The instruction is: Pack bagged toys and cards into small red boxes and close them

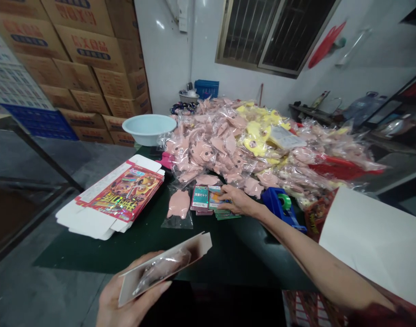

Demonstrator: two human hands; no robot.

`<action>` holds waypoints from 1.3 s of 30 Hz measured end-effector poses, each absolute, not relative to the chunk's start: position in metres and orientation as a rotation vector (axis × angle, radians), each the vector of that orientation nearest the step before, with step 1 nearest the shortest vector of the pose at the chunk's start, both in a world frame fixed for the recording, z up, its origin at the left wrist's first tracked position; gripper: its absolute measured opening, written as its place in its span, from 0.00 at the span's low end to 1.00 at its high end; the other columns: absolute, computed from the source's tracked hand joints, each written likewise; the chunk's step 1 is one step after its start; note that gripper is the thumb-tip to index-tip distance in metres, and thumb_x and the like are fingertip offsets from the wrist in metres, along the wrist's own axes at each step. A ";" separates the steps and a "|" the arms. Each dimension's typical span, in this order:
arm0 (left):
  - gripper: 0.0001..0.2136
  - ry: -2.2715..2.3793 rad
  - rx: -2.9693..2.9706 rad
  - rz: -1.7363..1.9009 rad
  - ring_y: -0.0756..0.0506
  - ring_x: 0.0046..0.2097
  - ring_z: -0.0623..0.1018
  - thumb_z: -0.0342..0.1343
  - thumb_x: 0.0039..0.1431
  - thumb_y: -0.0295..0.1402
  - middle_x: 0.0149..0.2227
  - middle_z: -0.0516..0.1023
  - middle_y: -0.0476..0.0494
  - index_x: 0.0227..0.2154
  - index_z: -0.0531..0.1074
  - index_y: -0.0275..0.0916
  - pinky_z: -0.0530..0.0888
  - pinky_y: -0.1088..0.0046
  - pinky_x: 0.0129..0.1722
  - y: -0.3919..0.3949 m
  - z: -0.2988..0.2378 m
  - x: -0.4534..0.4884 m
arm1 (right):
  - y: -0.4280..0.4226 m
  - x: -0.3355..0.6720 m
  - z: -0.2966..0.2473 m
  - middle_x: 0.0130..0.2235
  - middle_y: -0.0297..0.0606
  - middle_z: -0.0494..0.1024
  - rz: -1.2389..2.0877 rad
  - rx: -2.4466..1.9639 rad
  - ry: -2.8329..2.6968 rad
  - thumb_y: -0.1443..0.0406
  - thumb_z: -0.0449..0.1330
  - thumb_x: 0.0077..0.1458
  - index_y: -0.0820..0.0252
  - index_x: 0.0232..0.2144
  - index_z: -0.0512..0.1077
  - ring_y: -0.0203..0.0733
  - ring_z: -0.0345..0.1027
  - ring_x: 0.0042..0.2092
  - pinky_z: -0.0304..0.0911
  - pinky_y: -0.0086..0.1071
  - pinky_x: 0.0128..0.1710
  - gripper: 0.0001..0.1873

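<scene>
My left hand (126,297) holds a half-folded white carton (167,263) low in the view, with a clear plastic packet showing inside it. My right hand (237,200) reaches out over the dark green table (153,240) and rests its fingers on a small stack of colourful card packs (208,198). A pink toy in a clear bag (178,205) lies just left of the cards. Whether the right hand's fingers grip a card is hidden.
A stack of flat printed cartons (116,195) lies at the left. A big heap of bagged pink and yellow toys (249,141) fills the far side. A blue tape dispenser (283,206), a pale basin (149,128), white sheets (374,240) and stacked cardboard boxes (88,54) surround it.
</scene>
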State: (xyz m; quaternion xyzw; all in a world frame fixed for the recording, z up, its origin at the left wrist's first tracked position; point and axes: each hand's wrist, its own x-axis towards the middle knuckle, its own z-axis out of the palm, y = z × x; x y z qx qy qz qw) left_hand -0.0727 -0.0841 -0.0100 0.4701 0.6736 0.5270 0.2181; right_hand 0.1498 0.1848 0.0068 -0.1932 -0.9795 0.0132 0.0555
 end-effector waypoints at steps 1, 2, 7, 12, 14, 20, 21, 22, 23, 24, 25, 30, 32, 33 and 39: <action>0.12 1.864 1.284 1.466 0.42 0.27 0.80 0.68 0.33 0.43 0.21 0.80 0.47 0.19 0.77 0.41 0.79 0.72 0.33 -0.084 -0.010 -0.072 | 0.186 0.150 0.006 0.34 0.39 0.68 0.069 -0.578 -2.970 0.63 0.55 0.58 0.63 0.33 0.76 0.38 0.62 0.36 0.59 0.31 0.36 0.12; 0.13 1.872 1.246 1.491 0.42 0.28 0.80 0.69 0.32 0.44 0.22 0.81 0.47 0.20 0.77 0.41 0.79 0.72 0.34 -0.084 -0.010 -0.071 | 0.186 0.150 0.005 0.34 0.40 0.68 0.091 -0.568 -2.965 0.64 0.53 0.59 0.64 0.33 0.76 0.38 0.62 0.37 0.59 0.31 0.37 0.13; 0.19 1.894 1.097 1.567 0.42 0.29 0.80 0.67 0.31 0.49 0.28 0.82 0.46 0.25 0.79 0.41 0.79 0.72 0.31 -0.082 -0.006 -0.062 | 0.178 0.153 0.005 0.35 0.42 0.67 0.155 -0.530 -2.934 0.60 0.57 0.56 0.66 0.36 0.75 0.41 0.60 0.38 0.60 0.34 0.38 0.14; 0.20 1.844 1.075 1.543 0.42 0.29 0.79 0.67 0.32 0.49 0.28 0.82 0.46 0.28 0.80 0.42 0.78 0.72 0.29 -0.082 0.001 -0.060 | 0.178 0.154 0.006 0.35 0.41 0.67 0.167 -0.524 -2.894 0.64 0.55 0.58 0.65 0.34 0.76 0.40 0.61 0.38 0.60 0.33 0.39 0.11; 0.19 1.833 1.074 1.535 0.42 0.30 0.80 0.68 0.32 0.48 0.27 0.82 0.47 0.28 0.80 0.42 0.78 0.72 0.30 -0.082 0.002 -0.061 | 0.179 0.154 0.007 0.35 0.40 0.68 0.159 -0.512 -2.884 0.66 0.54 0.59 0.63 0.32 0.76 0.38 0.62 0.37 0.60 0.31 0.38 0.11; 0.16 1.824 1.113 1.511 0.43 0.29 0.80 0.67 0.32 0.47 0.25 0.81 0.47 0.24 0.79 0.42 0.78 0.74 0.30 -0.084 -0.002 -0.063 | 0.159 0.148 -0.008 0.32 0.43 0.68 -0.035 -0.651 -2.715 0.67 0.46 0.62 0.65 0.30 0.73 0.40 0.61 0.34 0.60 0.32 0.34 0.17; 0.16 1.852 1.121 1.515 0.42 0.30 0.80 0.68 0.32 0.47 0.24 0.81 0.47 0.23 0.79 0.41 0.78 0.73 0.31 -0.084 -0.004 -0.064 | 0.156 0.146 -0.010 0.32 0.45 0.68 -0.079 -0.699 -2.661 0.68 0.45 0.62 0.66 0.30 0.73 0.41 0.61 0.34 0.59 0.33 0.33 0.17; 0.16 1.891 1.128 1.521 0.42 0.30 0.80 0.68 0.31 0.47 0.23 0.81 0.47 0.22 0.79 0.41 0.78 0.72 0.32 -0.084 -0.005 -0.064 | 0.154 0.145 -0.012 0.31 0.45 0.68 -0.118 -0.742 -2.607 0.68 0.44 0.62 0.66 0.30 0.72 0.42 0.61 0.34 0.59 0.33 0.32 0.18; 0.16 1.934 1.132 1.525 0.42 0.30 0.80 0.68 0.31 0.47 0.22 0.80 0.47 0.21 0.78 0.41 0.78 0.72 0.32 -0.084 -0.006 -0.064 | 0.155 0.145 -0.011 0.30 0.45 0.68 -0.152 -0.777 -2.551 0.68 0.43 0.62 0.66 0.30 0.72 0.42 0.61 0.33 0.59 0.34 0.32 0.18; 0.16 1.967 1.136 1.528 0.42 0.29 0.80 0.68 0.30 0.47 0.22 0.80 0.47 0.20 0.78 0.41 0.78 0.72 0.32 -0.084 -0.007 -0.065 | 0.156 0.145 -0.009 0.30 0.45 0.69 -0.180 -0.803 -2.496 0.68 0.42 0.62 0.66 0.31 0.72 0.43 0.62 0.33 0.60 0.34 0.32 0.18; 0.15 1.981 1.143 1.527 0.43 0.28 0.79 0.68 0.30 0.47 0.22 0.80 0.47 0.19 0.78 0.41 0.78 0.73 0.31 -0.083 -0.007 -0.065 | 0.159 0.147 -0.004 0.29 0.45 0.69 -0.202 -0.818 -2.442 0.67 0.42 0.62 0.65 0.32 0.71 0.43 0.63 0.33 0.61 0.35 0.32 0.19; 0.10 1.787 1.325 1.461 0.46 0.24 0.78 0.68 0.36 0.38 0.23 0.81 0.48 0.23 0.79 0.39 0.76 0.78 0.24 -0.070 -0.004 -0.061 | 0.161 0.165 0.045 0.31 0.42 0.72 -0.271 -0.816 -2.197 0.67 0.40 0.63 0.61 0.38 0.68 0.42 0.67 0.33 0.63 0.34 0.34 0.16; 0.09 1.688 1.405 1.424 0.46 0.24 0.78 0.67 0.39 0.35 0.23 0.80 0.48 0.25 0.78 0.37 0.75 0.79 0.23 -0.064 -0.002 -0.057 | 0.147 0.176 0.069 0.29 0.40 0.71 -0.297 -0.816 -2.092 0.67 0.43 0.63 0.61 0.38 0.67 0.40 0.66 0.31 0.63 0.33 0.32 0.13; 0.08 1.646 1.427 1.408 0.47 0.23 0.78 0.66 0.40 0.34 0.23 0.80 0.48 0.25 0.78 0.37 0.74 0.79 0.23 -0.060 -0.002 -0.054 | 0.137 0.180 0.081 0.29 0.39 0.70 -0.320 -0.807 -2.035 0.68 0.45 0.62 0.61 0.38 0.68 0.40 0.66 0.32 0.63 0.32 0.33 0.11; 0.08 1.384 1.433 1.349 0.49 0.26 0.76 0.63 0.46 0.32 0.26 0.79 0.48 0.31 0.76 0.35 0.74 0.80 0.26 -0.046 -0.007 -0.037 | 0.077 0.198 0.123 0.46 0.45 0.67 -0.431 -0.635 -1.850 0.68 0.56 0.55 0.61 0.43 0.71 0.48 0.61 0.50 0.60 0.39 0.48 0.12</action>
